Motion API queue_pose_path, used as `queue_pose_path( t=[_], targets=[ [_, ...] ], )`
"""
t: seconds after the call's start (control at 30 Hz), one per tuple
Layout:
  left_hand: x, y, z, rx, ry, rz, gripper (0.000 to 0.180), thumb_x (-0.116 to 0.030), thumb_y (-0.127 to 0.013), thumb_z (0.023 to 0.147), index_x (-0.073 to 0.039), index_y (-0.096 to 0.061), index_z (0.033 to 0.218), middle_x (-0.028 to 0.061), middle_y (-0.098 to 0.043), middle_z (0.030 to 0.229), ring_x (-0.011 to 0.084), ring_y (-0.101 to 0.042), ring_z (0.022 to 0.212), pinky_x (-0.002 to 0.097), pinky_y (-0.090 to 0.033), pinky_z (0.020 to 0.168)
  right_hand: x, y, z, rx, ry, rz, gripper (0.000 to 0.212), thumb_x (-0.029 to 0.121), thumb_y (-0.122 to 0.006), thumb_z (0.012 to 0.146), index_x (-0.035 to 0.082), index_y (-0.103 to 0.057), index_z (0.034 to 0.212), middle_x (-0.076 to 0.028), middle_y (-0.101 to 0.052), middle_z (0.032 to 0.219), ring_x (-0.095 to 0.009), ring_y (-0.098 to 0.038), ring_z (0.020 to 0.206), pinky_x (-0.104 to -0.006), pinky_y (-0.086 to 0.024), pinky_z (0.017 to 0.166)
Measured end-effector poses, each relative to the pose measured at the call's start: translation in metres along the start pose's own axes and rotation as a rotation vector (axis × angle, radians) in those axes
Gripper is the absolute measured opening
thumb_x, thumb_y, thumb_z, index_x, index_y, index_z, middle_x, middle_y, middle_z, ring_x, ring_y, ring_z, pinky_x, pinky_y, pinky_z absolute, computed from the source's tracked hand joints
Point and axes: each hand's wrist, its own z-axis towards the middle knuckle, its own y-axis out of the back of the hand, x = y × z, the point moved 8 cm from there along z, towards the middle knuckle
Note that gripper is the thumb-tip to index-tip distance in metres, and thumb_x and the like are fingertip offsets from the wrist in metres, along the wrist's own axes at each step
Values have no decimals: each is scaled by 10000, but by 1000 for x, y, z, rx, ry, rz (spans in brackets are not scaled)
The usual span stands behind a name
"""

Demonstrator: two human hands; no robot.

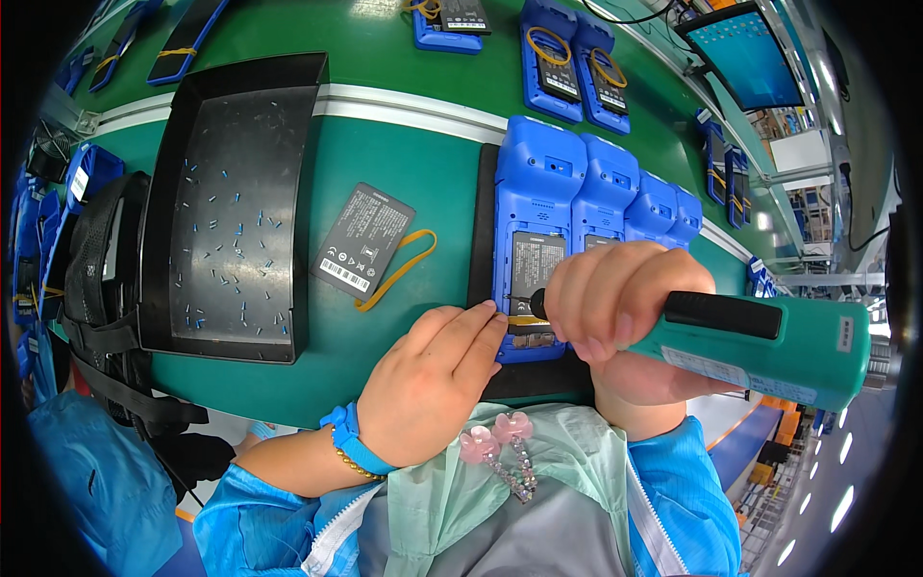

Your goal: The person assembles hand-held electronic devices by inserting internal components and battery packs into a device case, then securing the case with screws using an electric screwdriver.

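My right hand (630, 303) is wrapped round a green electric screwdriver (817, 351) with a black lever. Its dark nose points at the lower end of the nearest blue handheld device (540, 173), which lies back side up. The bit's tip cannot be made out. A black battery (536, 262) sits in that device's open bay. My left hand (437, 370) has its fingers pressed together, fingertips on the device's lower left edge. Left of it, a loose black battery (361, 236) lies beside a yellow rubber band (399, 269) on the green mat.
A black tray (226, 313) with many scattered small blue-tipped screws stands at left. More blue devices (608, 178) stand in a row to the right of the first, on a black pad (484, 216). Banded devices (553, 62) lie beyond the white rail. A monitor (745, 58) is at far right.
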Motion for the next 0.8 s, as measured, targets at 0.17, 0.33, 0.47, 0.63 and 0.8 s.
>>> queue_pose_path(
  t=[0.17, 0.33, 0.47, 0.63, 0.8],
  targets=[
    [0, 1, 0, -5, -5, -7, 505, -56, -802, 711, 43, -646, 1181, 155, -634, 1221, 329, -614, 1025, 408, -541, 869, 4, -1, 2, 22, 0, 19, 284, 268, -657, 943, 33, -586, 800, -117, -598, 717, -239, -548, 621, -360, -457, 601],
    [-1, 1, 1, -9, -2, -22, 508, -63, -808, 710, 42, -647, 1180, 159, -633, 1222, 332, -615, 1024, 409, -541, 869, 10, -5, 1, 27, 31, -56, 247, 254, -646, 957, 39, -578, 856, -110, -599, 750, -232, -555, 655, -361, -462, 623],
    [1, 2, 1, -18, 27, -47, 511, -69, -819, 703, 35, -649, 1174, 156, -638, 1212, 334, -619, 1011, 412, -540, 864, 12, -5, -1, 40, 51, -95, 230, 247, -633, 970, 38, -573, 894, -106, -599, 777, -229, -559, 679, -358, -463, 634],
    [2, 3, 1, -36, 35, -48, 498, -65, -824, 698, 28, -654, 1156, 146, -651, 1186, 334, -626, 1003, 416, -538, 858, 6, -4, -2, 40, 40, 5, 226, 233, -621, 980, 25, -568, 909, -105, -592, 781, -223, -554, 688, -347, -460, 636],
    [1, 1, 4, 8, 36, -39, 441, -89, -774, 762, 35, -646, 1166, 148, -638, 1187, 315, -609, 1045, 398, -546, 874, 7, -3, -4, 39, 34, -31, 211, 216, -616, 981, 23, -565, 912, -104, -583, 787, -212, -549, 694, -330, -449, 632]
  ],
)
